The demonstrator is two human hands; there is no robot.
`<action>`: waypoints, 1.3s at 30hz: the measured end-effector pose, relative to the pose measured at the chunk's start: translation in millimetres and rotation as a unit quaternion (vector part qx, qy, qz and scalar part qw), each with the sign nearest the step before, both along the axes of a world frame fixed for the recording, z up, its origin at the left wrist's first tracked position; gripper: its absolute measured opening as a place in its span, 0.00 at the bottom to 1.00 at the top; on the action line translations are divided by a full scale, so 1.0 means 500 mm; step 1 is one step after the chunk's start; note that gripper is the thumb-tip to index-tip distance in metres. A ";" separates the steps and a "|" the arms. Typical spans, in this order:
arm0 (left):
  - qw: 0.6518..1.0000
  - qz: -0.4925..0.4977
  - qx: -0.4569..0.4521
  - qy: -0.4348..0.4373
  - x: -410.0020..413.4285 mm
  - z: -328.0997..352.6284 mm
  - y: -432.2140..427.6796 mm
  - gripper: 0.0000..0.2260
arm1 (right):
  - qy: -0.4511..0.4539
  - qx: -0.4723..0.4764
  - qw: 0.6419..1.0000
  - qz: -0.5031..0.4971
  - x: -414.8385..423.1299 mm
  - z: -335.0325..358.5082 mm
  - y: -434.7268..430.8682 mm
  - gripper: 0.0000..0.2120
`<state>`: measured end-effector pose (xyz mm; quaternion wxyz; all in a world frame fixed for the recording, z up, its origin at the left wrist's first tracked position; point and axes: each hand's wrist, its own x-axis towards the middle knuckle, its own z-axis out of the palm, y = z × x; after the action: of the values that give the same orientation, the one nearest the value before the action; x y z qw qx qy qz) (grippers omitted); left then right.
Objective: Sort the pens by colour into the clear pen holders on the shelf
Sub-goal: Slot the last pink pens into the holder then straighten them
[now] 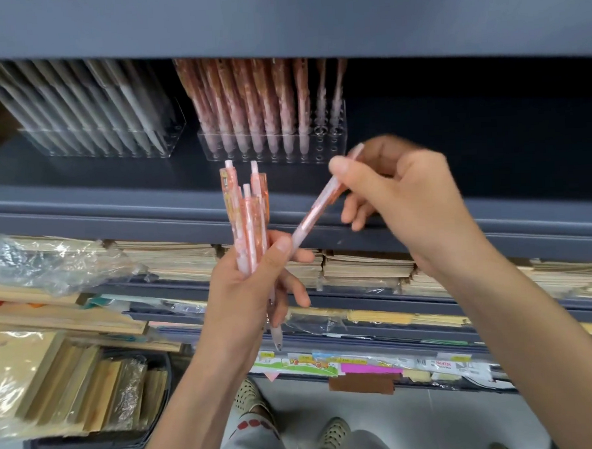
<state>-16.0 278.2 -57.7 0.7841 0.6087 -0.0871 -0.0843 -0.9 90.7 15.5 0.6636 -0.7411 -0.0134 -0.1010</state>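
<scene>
My left hand [247, 295] grips a small bundle of pink patterned pens [248, 223], upright in front of the shelf's front lip. My right hand [403, 198] pinches a single pink pen [316, 213], which slants from upper right down to the bundle, its lower end touching my left thumb. Behind them on the shelf stands a clear pen holder [321, 145] with several pink pens [257, 99] in it and some free holes at its right end. To its left, a second clear holder [112, 144] is packed with grey-white pens [86, 101].
The grey shelf [455, 140] stretches dark and bare to the right of the pink holder, under an upper shelf board [277, 22]. Lower shelves hold stacked notebooks [365, 265] and plastic wrap [49, 261]. A bin of booklets [91, 400] stands on the floor at left.
</scene>
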 end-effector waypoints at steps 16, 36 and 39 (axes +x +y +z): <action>0.999 0.023 -0.035 0.030 0.002 0.001 0.012 0.18 | -0.126 0.091 0.978 -0.136 0.063 0.045 -0.025 0.06; 0.997 0.072 -0.010 0.022 -0.006 -0.003 0.040 0.14 | -0.092 -0.393 0.893 -0.200 0.210 0.050 -0.003 0.12; 0.997 0.074 -0.014 0.027 -0.008 -0.001 0.037 0.16 | -0.093 -0.412 0.884 -0.199 0.211 0.058 -0.001 0.11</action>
<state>-19.8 296.6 -58.2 0.7988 0.5998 -0.0223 -0.0411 104.4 90.1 44.4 0.2600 -0.9221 0.0319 -0.2848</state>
